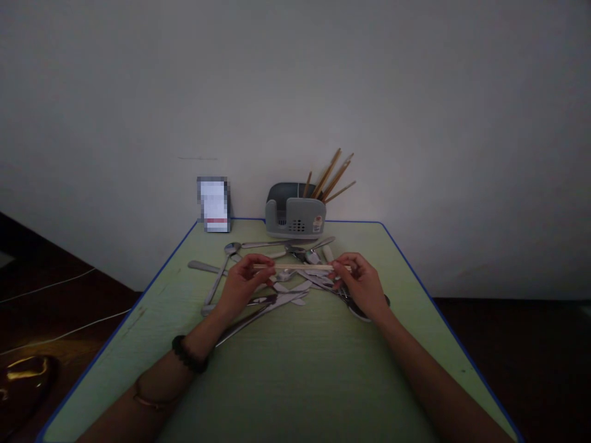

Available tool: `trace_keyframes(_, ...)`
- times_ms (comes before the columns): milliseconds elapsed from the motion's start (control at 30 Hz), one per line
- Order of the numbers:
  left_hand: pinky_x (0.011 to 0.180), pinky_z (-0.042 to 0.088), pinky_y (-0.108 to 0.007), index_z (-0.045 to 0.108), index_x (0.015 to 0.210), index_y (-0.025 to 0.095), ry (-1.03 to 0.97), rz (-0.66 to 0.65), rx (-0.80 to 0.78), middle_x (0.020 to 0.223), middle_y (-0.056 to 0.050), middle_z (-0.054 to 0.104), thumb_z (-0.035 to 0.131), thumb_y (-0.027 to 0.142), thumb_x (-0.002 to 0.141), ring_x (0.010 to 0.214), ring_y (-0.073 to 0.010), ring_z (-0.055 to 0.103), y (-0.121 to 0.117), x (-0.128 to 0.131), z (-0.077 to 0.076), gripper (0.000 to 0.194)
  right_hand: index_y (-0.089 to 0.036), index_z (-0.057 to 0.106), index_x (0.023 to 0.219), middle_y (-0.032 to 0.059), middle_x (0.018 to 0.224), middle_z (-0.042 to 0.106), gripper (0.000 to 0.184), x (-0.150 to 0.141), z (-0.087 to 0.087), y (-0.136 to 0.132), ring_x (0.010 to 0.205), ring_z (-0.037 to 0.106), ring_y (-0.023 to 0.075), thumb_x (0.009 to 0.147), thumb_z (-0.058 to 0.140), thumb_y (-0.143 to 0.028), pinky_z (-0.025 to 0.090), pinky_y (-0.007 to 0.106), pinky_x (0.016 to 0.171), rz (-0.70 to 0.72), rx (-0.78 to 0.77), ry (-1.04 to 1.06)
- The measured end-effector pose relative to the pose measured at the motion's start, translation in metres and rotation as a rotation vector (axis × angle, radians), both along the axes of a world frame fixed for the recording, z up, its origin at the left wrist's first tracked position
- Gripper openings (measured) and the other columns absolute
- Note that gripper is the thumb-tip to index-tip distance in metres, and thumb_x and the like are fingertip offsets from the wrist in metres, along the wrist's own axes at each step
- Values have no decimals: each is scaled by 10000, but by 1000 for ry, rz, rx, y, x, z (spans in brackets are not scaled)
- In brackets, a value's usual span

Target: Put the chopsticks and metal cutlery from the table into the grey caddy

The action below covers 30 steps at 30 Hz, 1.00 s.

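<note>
A wooden chopstick (300, 267) is held level between both hands above a heap of metal spoons (281, 289) on the green table (295, 369). My left hand (242, 284) pinches its left end with closed fingers. At the right end my right hand (362, 284) pinches it the same way. A grey cutlery holder (294, 216) at the table's far edge has several wooden chopsticks (332, 178) standing in it.
A small blurred card (213, 204) leans against the white wall left of the holder. More spoons (221, 271) lie spread to the left of my hands. The table has a blue rim (152, 280); dark floor with white cables (55, 311) lies to the left.
</note>
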<state>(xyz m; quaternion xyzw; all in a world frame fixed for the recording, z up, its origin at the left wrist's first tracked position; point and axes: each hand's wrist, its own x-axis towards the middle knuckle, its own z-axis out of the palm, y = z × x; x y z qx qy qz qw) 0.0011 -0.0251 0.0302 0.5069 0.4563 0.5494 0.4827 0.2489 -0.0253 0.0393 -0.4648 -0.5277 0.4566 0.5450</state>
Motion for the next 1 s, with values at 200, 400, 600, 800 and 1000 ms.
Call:
trace_keyframes(200, 544, 544, -262, 587, 1033, 151, 50, 21, -9, 958, -69, 700, 752, 387, 634, 547, -113, 628, 1, 2, 5, 492, -201, 552, 827, 12, 760, 647, 339, -2, 5, -1, 642, 653, 170, 690, 712, -466, 548, 266, 458, -8, 2, 21)
trace_keyframes(400, 530, 510, -255, 613, 1046, 141, 84, 35, -40, 869, -66, 720, 758, 427, 621, 492, -113, 609, 2, -1, 4, 533, -209, 566, 839, 17, 754, 653, 355, -1, 5, -1, 670, 657, 179, 700, 681, -514, 560, 273, 489, 10, -16, -27)
trace_keyframes(600, 561, 501, -257, 632, 945, 143, 77, 72, -58, 798, -53, 727, 770, 441, 604, 500, -124, 614, 3, -2, 2, 474, -202, 572, 860, 9, 671, 636, 348, 1, 1, -3, 615, 632, 163, 771, 597, -538, 547, 274, 504, 103, -9, -139)
trace_keyframes(800, 548, 484, -235, 650, 935, 138, 76, 38, -63, 661, -22, 703, 785, 388, 602, 516, -126, 604, 2, -5, 1, 438, -206, 551, 875, -27, 560, 601, 334, 2, 2, -3, 484, 601, 143, 832, 520, -536, 507, 261, 464, 169, -27, -105)
trace_keyframes(1000, 541, 478, -230, 656, 955, 127, 53, 8, -36, 610, -5, 684, 743, 360, 660, 485, -111, 578, 3, -6, 0, 386, -193, 533, 883, -48, 544, 572, 344, 2, 4, -3, 446, 602, 125, 844, 505, -534, 475, 222, 412, 208, -39, -63)
